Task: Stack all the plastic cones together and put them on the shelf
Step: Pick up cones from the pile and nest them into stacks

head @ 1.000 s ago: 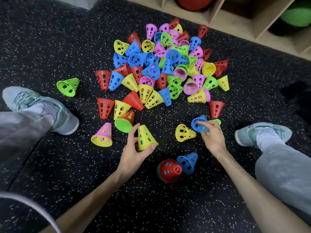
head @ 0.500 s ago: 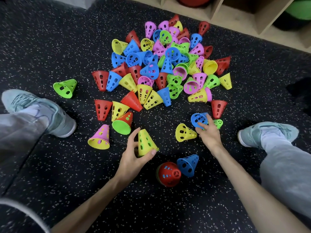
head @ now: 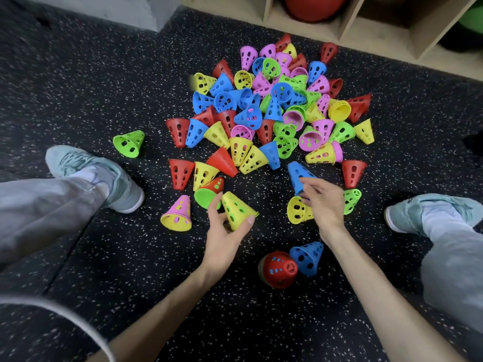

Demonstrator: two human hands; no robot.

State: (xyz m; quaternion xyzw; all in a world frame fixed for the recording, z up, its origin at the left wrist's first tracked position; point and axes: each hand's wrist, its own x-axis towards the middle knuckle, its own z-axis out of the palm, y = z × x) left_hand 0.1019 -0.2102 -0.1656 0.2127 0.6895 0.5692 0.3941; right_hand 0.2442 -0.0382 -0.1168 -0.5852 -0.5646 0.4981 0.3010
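Person seated on a black speckled rubber floor [head: 78, 82], legs spread, a pale green shoe [head: 96, 176] out to either side. Main landmark: the heap of perforated plastic cones [head: 271, 111] in red, blue, yellow, green and pink, lying jumbled on the floor just in front of a wooden shelf unit [head: 371, 24]. A red ball [head: 311, 7] sat in one shelf compartment behind the heap.

Left hand [head: 224, 233], on the near side of the heap, was closed around a yellow cone [head: 237, 210], thumb and fingers pinching its wide end, narrow end tilted up and away. Right hand [head: 324, 205], also near side of the heap, gripped a blue cone [head: 299, 176] by its wide end, tip pointing toward the heap; fingers partly blurred, but curled on the cone.

Strays around the heap: a green cone [head: 129, 143] lay well off to its left; a pink-over-yellow pair [head: 177, 214] stood near the left hand; a yellow cone on its side [head: 296, 210] lay under the right hand, touching a green one [head: 351, 199]. Nearest the person, well short of the heap, a short stack topped by a red cone [head: 279, 269] sat touching a tipped blue cone [head: 307, 256]. No cones on the shelf.
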